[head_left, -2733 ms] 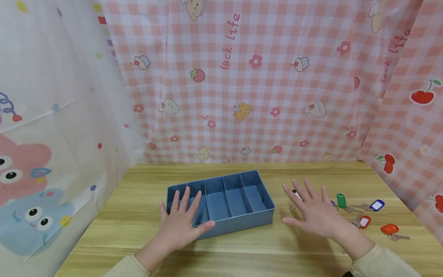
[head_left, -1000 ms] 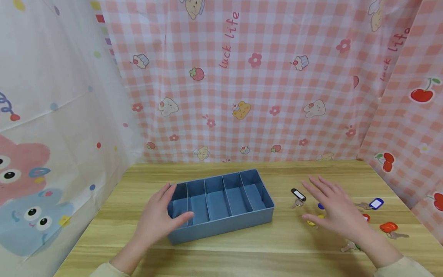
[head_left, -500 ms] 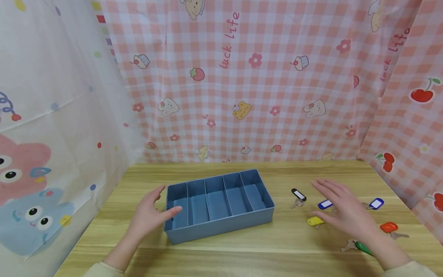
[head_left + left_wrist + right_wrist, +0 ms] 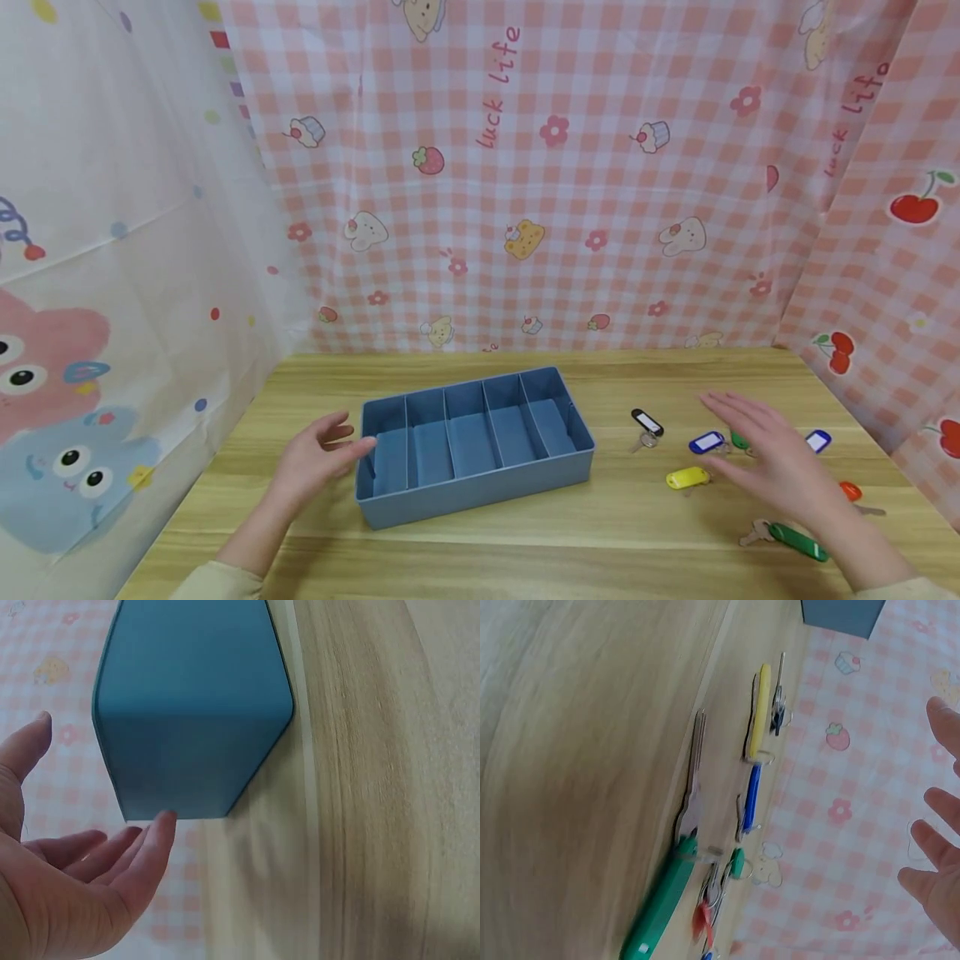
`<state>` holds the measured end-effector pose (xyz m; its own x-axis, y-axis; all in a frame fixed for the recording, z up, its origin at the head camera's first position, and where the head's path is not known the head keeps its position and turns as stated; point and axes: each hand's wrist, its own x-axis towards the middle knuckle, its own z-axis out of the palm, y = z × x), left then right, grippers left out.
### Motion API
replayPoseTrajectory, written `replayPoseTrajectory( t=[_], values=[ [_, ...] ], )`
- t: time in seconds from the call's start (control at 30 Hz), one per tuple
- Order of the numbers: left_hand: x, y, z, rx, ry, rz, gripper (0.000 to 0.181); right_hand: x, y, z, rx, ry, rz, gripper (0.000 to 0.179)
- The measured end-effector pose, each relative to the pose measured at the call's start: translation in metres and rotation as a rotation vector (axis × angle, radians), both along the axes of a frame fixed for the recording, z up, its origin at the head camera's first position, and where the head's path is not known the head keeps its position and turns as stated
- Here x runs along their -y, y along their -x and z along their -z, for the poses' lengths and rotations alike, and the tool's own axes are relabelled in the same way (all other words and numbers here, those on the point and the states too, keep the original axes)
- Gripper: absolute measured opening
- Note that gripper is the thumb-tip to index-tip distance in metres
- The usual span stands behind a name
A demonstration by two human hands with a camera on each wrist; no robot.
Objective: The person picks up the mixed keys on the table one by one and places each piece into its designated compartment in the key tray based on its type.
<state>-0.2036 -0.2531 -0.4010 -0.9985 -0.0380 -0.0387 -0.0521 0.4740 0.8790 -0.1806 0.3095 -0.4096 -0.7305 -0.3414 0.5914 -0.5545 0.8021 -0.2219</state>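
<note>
One long blue-grey box [image 4: 480, 492] of five compartments, left of centre on the wood-grained bench [image 4: 570, 542], set aslant, its right end nearer the far edge; upper part cut off in the left-wrist view.

Keyed tags, between box and right edge: one black oval tag [image 4: 647, 422]; one white-labelled blue tag [image 4: 707, 442]; one yellow tag [image 4: 687, 477]; one long green tag [image 4: 798, 542], nearest the front. Partly hidden behind the right hand or wrist: one smaller green tag [image 4: 741, 440], a second blue tag [image 4: 818, 440], one orange-red tag [image 4: 851, 491]. A red tag [image 4: 703, 922] blurs in the right-wrist view. The bench's near edge is out of frame.

Left hand [image 4: 309, 458]: beside the box's left end, thumb toward the rim, fingers loosely bent and well apart from the thumb; contact with the box cannot be told.

Right hand [image 4: 780, 467]: raised above the tags, fingers extended toward the far edge, thumb wide apart below them.

Cream sleeves [image 4: 217, 582]: cut off at the bottom corners of the head view.
</note>
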Motion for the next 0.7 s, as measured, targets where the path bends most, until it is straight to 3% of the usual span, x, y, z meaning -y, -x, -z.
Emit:
replayPoseTrajectory(
  t=[0.33, 0.7],
  values=[
    [0.002, 0.007, 0.011, 0.054, -0.130, -0.007, 0.069, -0.021, 0.004, 0.007, -0.106, 0.048, -0.063, 0.084],
    [-0.003, 0.009, 0.015, 0.029, -0.158, 0.029, 0.050, -0.046, 0.000, 0.011, -0.090, 0.074, -0.029, 0.090]
  ],
)
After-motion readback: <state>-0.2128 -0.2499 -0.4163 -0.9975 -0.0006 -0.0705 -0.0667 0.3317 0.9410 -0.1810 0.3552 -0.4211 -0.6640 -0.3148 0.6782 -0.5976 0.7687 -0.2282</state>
